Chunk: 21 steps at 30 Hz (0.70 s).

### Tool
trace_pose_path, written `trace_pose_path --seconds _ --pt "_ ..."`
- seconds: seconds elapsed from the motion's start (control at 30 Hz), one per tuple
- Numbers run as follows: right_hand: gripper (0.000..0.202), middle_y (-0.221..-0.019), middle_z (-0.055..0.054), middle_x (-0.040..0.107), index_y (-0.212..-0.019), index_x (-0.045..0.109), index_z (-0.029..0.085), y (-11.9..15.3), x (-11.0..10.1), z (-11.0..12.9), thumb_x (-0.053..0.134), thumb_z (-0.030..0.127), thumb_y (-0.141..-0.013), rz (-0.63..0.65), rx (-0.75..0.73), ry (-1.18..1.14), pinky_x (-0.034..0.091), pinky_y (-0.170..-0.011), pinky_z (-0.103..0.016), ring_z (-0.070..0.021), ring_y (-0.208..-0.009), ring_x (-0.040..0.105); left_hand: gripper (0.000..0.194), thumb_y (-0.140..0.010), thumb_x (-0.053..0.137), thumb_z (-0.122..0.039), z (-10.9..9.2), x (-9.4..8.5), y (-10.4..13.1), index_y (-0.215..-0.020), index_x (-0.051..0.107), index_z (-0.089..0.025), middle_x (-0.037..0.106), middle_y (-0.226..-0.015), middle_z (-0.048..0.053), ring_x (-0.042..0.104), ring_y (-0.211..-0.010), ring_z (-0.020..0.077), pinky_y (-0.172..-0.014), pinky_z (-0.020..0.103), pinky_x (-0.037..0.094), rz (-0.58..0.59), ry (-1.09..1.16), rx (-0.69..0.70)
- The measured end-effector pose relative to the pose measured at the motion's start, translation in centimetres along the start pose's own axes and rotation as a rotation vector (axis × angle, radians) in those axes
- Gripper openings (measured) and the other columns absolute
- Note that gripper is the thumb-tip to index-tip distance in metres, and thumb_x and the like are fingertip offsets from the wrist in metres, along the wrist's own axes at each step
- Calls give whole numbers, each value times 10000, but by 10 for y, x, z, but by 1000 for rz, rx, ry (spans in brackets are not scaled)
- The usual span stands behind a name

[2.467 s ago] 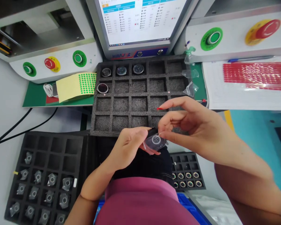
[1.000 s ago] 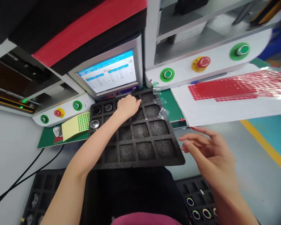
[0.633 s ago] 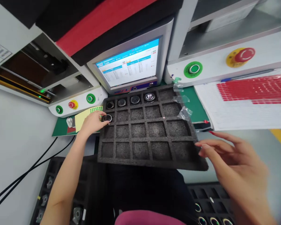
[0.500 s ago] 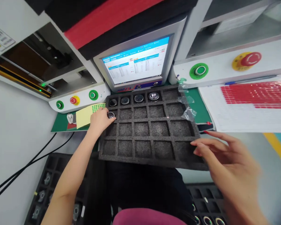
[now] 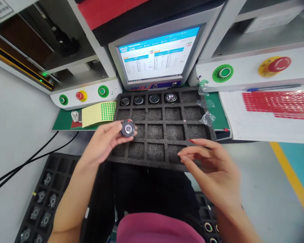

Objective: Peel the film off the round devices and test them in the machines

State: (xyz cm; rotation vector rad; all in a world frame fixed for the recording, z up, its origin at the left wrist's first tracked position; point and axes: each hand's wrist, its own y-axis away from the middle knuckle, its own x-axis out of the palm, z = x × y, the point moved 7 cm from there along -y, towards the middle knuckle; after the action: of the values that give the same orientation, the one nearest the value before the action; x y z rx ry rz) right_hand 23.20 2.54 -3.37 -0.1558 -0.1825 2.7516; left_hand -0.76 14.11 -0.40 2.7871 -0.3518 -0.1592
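My left hand (image 5: 105, 140) pinches a round black watch body (image 5: 128, 128) above the left part of the black foam tray (image 5: 167, 164). The watch's back, with a silvery circle in its middle, faces me. My right hand (image 5: 212, 167) hovers over the tray's front right part, thumb and a fingertip pressed together; whatever is between them, if anything, is too small to make out. One fingertip of that hand shows red. Along the tray's back row sit several round watch bodies, among them one with a lit display (image 5: 170, 98).
Behind the tray stands a monitor (image 5: 159, 55). Machine panels with buttons flank it, including a red stop button (image 5: 280, 64). Yellow paper with green dots (image 5: 98, 114) lies left; a red sticker sheet (image 5: 271, 103) lies right. Another foam tray (image 5: 58, 182) holds parts lower left.
My left hand has lifted the watch body out of the second-row compartment, brought it toward me and turned its back up. My right hand has moved left over the tray.
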Motion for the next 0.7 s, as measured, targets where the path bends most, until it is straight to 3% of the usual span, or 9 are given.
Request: trace_pose_path --seconds 0.1,0.2,0.33,0.4,0.7 --pt "339 -810 11 737 -1125 568 240 3 19 18 676 103 -834 67 -105 -27 595 -623 -256 -122 -629 668 342 -876 682 -420 17 36 41 -1047 755 -134 790 -993 143 768 -920 264 -803 358 649 154 225 -82" --pt "417 -896 -6 738 -1189 566 256 10 29 32 670 59 -836 91 -215 -26 613 -683 -274 -139 -745 699 281 -866 713 -336 27 56 63 -1082 742 -158 794 -1001 110 773 -900 230 -783 302 653 148 183 8" --pt "541 -975 -14 741 -1263 567 281 19 30 39 695 15 -809 113 -302 -43 627 -764 -306 -165 -857 724 199 -862 693 -150 24 60 81 -1047 697 -222 791 -905 -3 758 -806 116 -731 159 614 -6 -126 237" --pt "578 -970 -8 740 -1267 580 288 21 28 40 708 -7 -786 128 -319 -72 624 -767 -313 -168 -841 724 194 -873 673 -125 19 63 88 -1031 681 -237 780 -875 -33 744 -772 87 -707 122 594 -11 -267 315" --pt "727 -933 5 721 -1329 548 303 23 29 42 685 -95 -737 221 -345 -151 608 -765 -333 -173 -838 693 257 -918 608 -89 2 70 99 -1143 685 -187 789 -1044 26 750 -930 118 -866 172 595 20 -602 615"
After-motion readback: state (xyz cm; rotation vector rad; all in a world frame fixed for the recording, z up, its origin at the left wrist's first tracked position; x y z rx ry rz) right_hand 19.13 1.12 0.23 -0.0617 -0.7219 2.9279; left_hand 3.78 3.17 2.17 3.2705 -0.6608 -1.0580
